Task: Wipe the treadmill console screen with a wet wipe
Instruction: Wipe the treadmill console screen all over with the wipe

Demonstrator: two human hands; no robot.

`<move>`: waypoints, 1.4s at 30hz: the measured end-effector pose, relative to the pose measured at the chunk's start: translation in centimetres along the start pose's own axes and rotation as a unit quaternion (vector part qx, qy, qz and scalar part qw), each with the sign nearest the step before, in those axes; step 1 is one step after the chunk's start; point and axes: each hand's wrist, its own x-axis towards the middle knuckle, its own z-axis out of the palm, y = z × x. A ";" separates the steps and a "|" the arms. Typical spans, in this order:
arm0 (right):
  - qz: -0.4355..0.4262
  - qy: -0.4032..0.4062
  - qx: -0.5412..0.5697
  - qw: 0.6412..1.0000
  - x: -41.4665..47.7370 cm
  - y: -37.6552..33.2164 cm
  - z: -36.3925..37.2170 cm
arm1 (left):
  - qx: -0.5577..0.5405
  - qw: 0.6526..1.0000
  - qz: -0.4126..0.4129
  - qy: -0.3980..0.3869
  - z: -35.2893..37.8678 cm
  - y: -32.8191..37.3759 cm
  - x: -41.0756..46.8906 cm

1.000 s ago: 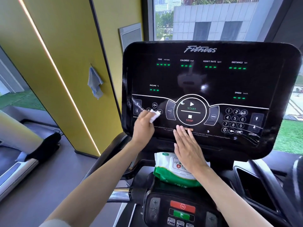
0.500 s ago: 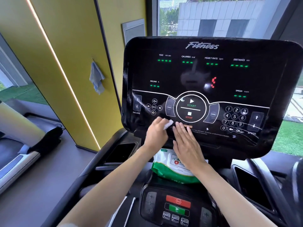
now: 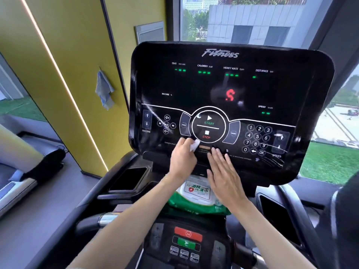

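Buttons sit nearest you: a lower control panel [image 3: 187,239] with a red bar above a green one and small keys under them. Just beyond it a green-and-white wet wipe pack [image 3: 196,199] lies on the ledge under the console, its white label flap facing up. Your wrists cover part of it, and you cannot tell whether the flap is lifted or what is left inside. A dark recessed pocket [image 3: 128,179] flanks the ledge on the left and another pocket [image 3: 279,216] on the right; their insides read only as black.

Your left hand [image 3: 183,158] has its fingers curled round a bunched white wet wipe [image 3: 194,145], whose end pokes out past the knuckles against the bottom strip of the treadmill console screen [image 3: 231,90], just below the STOP mark. Your right hand [image 3: 223,171] lies flat beside it, fingers straight and together, holding nothing, with fingertips on the console's lower edge.

On the screen, green dashes glow under the headings, a red figure glows mid-panel, and streaks show near the INCLINE and SPEED arrows.

Farther off, a blue cloth [image 3: 104,90] hangs on the yellow wall [image 3: 73,55].
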 end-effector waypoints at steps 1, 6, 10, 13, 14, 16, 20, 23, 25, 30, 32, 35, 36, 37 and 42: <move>-0.002 0.000 0.001 1.000 -0.2 0.2 0.0 | -0.007 0.999 -0.027 0.020 -0.6 -1.1 0.6; -0.012 -0.014 -0.017 1.000 -0.7 0.6 0.3 | 0.003 0.971 -0.201 0.128 -1.7 -2.2 1.6; -0.023 -0.027 -0.050 0.998 -0.7 0.7 0.3 | -0.017 1.000 0.000 -0.012 1.8 2.1 -0.9; -0.040 -0.040 -0.056 0.997 -0.6 1.3 0.0 | -0.029 0.999 0.013 -0.011 1.3 1.5 -0.3; -0.046 -0.041 -0.055 0.997 -0.5 1.5 -0.1 | -0.033 0.999 -0.029 0.024 0.7 0.8 0.1; -0.047 -0.038 -0.048 0.997 -0.6 1.5 -0.3 | -0.023 0.984 -0.147 0.095 -0.5 -0.6 0.9; -0.018 -0.030 -0.015 0.999 -1.6 1.6 -0.7 | -0.011 0.977 -0.181 0.112 0.7 1.2 0.4; -0.017 -0.025 -0.020 0.999 -2.6 2.9 -1.2 | -0.016 0.999 -0.012 0.027 3.2 3.7 -1.4; 0.002 -0.021 -0.020 1.000 -3.2 4.2 -1.7 | -0.036 0.999 -0.006 0.024 3.2 3.7 -1.2; 0.037 -0.021 -0.002 0.999 -4.7 6.0 -2.5 | -0.045 0.969 -0.204 0.133 2.3 3.0 -0.6; 0.027 -0.027 0.000 0.999 -5.1 6.4 -2.6 | -0.037 0.981 -0.159 0.102 3.7 5.3 -1.4; 0.025 -0.032 -0.002 0.999 -5.0 6.6 -2.8 | -0.036 0.999 -0.013 0.004 6.3 8.0 -2.9; 0.025 -0.034 -0.005 0.999 -5.0 6.6 -2.8 | -0.041 0.999 0.001 -0.001 6.4 8.1 -2.8; 0.025 -0.035 -0.008 0.999 -5.1 6.7 -2.8 | -0.045 0.999 -0.009 0.007 6.2 7.8 -2.5; 0.019 -0.034 -0.020 0.999 -5.2 6.8 -2.5 | -0.029 0.983 -0.158 0.093 4.8 6.4 -1.6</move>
